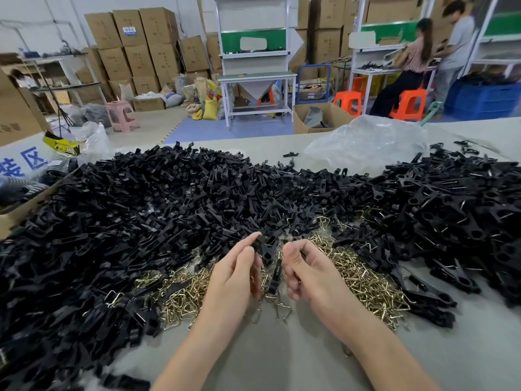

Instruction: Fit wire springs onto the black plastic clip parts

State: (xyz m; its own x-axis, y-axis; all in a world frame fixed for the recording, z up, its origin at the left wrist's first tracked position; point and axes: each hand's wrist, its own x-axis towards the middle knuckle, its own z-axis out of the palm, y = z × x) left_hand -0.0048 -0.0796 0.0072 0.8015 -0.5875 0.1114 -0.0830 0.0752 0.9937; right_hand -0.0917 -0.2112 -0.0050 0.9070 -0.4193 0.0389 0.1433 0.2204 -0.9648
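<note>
My left hand (234, 277) pinched a black clip part (267, 251) over the wire springs (355, 275). My right hand (307, 269) curled, its grip's contents hidden. Bare counter (282, 351) lay nearest me, with clip heaps (141, 210) crowding both sides.

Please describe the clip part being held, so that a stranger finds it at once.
On the grey table, find the golden patch of wire springs amid the black pile. Above it the left hand and right hand nearly meet; the clip part between them is the only one lifted off the table.
</note>
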